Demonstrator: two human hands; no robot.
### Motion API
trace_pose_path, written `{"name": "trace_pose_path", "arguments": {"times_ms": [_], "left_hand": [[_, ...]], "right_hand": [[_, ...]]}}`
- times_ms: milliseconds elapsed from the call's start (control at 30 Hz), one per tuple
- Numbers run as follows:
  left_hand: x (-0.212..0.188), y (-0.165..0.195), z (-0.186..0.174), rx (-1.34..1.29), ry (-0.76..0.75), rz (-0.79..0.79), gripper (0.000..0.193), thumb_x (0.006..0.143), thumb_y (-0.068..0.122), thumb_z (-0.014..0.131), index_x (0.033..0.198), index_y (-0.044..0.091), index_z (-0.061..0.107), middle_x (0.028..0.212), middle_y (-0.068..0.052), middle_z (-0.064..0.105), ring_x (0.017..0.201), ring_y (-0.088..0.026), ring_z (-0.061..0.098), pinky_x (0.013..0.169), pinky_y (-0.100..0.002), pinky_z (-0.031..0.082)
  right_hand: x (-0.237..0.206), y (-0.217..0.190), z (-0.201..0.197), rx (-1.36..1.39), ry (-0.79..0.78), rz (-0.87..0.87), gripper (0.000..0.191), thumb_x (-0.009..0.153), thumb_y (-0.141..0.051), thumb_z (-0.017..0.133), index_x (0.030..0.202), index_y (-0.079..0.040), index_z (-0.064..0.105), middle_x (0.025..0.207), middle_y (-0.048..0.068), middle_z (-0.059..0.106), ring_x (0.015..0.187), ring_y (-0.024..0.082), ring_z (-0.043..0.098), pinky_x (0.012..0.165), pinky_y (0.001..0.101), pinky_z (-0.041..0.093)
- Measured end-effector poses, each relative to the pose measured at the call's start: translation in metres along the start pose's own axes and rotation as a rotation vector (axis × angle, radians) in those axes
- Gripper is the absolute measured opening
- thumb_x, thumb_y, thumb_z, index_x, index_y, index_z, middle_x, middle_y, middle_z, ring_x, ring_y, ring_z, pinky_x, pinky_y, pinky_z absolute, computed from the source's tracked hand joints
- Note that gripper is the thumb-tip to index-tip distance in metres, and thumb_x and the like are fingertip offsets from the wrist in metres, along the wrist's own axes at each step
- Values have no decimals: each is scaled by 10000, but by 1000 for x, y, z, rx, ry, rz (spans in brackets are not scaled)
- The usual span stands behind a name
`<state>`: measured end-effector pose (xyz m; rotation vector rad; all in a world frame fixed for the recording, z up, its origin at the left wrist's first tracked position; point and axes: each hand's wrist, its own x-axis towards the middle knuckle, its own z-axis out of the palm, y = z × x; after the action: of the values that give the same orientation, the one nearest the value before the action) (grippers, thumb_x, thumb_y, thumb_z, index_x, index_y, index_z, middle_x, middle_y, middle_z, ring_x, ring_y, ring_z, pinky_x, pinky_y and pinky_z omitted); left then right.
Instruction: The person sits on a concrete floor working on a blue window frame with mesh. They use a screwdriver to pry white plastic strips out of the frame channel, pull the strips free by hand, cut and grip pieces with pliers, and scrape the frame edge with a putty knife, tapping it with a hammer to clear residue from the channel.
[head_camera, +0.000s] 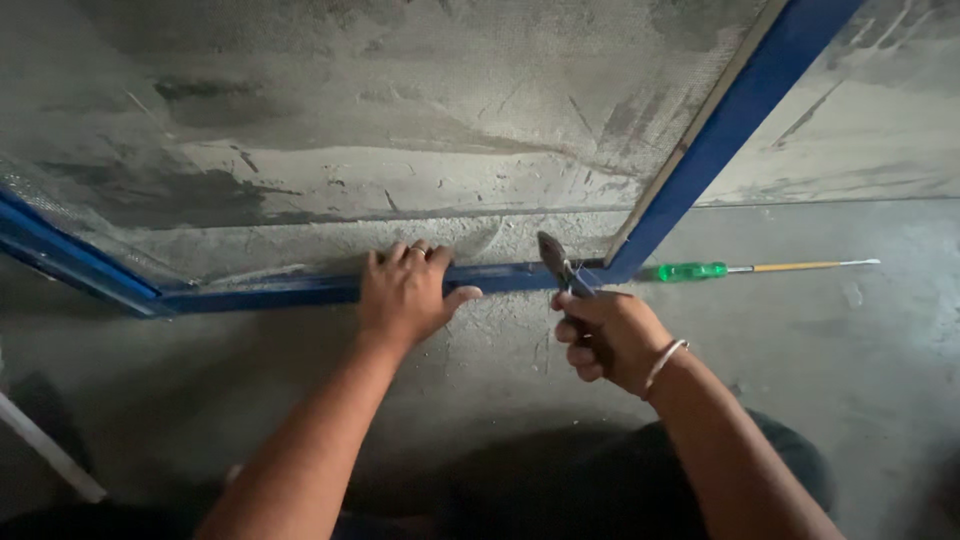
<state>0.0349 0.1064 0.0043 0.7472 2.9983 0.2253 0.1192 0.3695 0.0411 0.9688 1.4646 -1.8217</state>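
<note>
A blue metal frame (300, 290) with fine mesh (400, 120) stretched across it lies against a grey concrete surface. My left hand (405, 293) presses flat on the frame's lower bar, fingers spread over its edge, a ring on one finger. My right hand (608, 338), with a bangle at the wrist, grips a pair of pliers (556, 262) whose jaws point up at the bar near the frame's lower right corner (620, 265).
A screwdriver (740, 268) with a green handle and yellowish shaft lies on the concrete just right of the frame's corner. A pale rod (50, 450) shows at the lower left. My dark-clothed legs fill the bottom edge.
</note>
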Motion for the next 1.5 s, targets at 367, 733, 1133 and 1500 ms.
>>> {"name": "trace_pose_path", "arguments": {"times_ms": [367, 733, 1133, 1500], "left_hand": [[2, 0, 14, 36, 26, -11, 749, 788, 773, 534, 1231, 184, 666, 1229, -136, 696, 1231, -376, 602, 987, -616, 429], [-2, -4, 11, -7, -5, -29, 733, 812, 767, 550, 1256, 191, 643, 1278, -114, 673, 1235, -338, 601, 992, -590, 430], [-14, -17, 1, -177, 123, 11, 619, 801, 659, 694, 1105, 120, 688, 1103, -113, 715, 1078, -324, 638, 862, -550, 467], [-18, -30, 12, -278, 197, 42, 475, 787, 484, 794, 1072, 114, 709, 1033, -81, 719, 1049, -289, 645, 889, -541, 473]], "right_hand": [[-19, -12, -3, -1176, 234, -100, 374, 989, -416, 551, 1183, -113, 650, 979, 172, 761, 920, 321, 724, 854, 476, 532], [-52, -34, 26, -1517, 316, -79, 363, 984, -314, 509, 1323, -202, 574, 1238, 88, 669, 1097, 295, 674, 877, 482, 569], [-12, -109, 96, -2217, 336, 257, 309, 978, -190, 537, 1196, -74, 725, 1214, 172, 725, 1101, 297, 701, 902, 417, 587], [12, -134, 160, -2166, 358, 467, 256, 954, -192, 552, 1124, -71, 701, 1129, 162, 703, 1031, 292, 681, 869, 429, 576]]}}
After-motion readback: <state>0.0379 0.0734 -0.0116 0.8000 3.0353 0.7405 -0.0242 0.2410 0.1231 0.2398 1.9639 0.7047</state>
